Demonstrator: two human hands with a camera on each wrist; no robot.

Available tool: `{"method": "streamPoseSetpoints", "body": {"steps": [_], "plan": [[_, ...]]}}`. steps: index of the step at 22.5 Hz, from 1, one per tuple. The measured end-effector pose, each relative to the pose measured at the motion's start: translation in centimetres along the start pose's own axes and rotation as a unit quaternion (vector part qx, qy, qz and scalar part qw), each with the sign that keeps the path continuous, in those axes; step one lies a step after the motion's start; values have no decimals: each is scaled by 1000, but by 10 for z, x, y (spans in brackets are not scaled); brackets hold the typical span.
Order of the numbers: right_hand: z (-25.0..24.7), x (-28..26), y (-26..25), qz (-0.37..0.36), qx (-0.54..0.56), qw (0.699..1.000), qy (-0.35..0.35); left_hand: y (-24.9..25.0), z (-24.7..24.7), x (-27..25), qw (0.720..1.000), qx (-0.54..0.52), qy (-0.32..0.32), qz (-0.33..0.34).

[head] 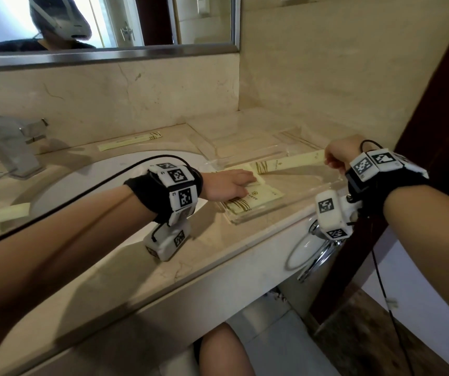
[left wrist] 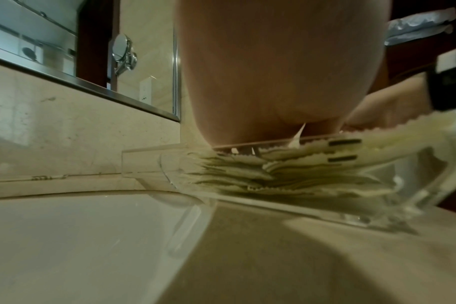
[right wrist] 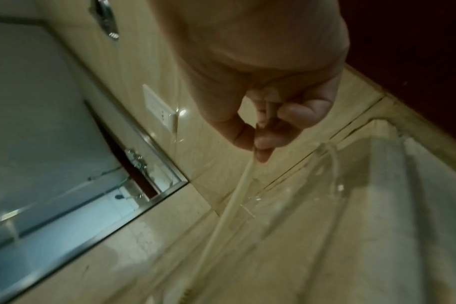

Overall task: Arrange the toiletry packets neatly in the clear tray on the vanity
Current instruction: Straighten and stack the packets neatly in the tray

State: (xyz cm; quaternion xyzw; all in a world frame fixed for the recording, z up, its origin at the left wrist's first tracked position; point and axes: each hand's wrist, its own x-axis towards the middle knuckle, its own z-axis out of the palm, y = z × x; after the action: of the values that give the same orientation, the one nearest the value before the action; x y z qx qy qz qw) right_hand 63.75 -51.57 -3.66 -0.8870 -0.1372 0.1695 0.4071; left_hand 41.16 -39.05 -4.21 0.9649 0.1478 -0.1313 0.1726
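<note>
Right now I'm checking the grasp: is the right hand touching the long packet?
Touching. The right wrist view shows the right hand pinching the long packet at its end between thumb and fingertips; the head view shows the same grip above the clear tray.

the left hand (head: 228, 185) is covering part of the flat packets (head: 253, 199); their print is blurring beyond reading.
</note>
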Motion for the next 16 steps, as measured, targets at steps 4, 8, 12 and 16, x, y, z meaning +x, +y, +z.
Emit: {"method": "streamPoseSetpoints", "body": {"steps": [4,8,12,16], "plan": [[7,-18,10,-17,-142,990,-13,6,-2,0,1000,5,-15,-21],[12,-28,6,-46,-253,966,-21,5,0,0,1000,7,-14,-24],[25,-36,3,-65,-324,943,-52,5,1,3,1000,9,-14,-25],[27,-33,-4,-71,-288,955,-9,4,0,6,1000,13,-13,-20]]}}
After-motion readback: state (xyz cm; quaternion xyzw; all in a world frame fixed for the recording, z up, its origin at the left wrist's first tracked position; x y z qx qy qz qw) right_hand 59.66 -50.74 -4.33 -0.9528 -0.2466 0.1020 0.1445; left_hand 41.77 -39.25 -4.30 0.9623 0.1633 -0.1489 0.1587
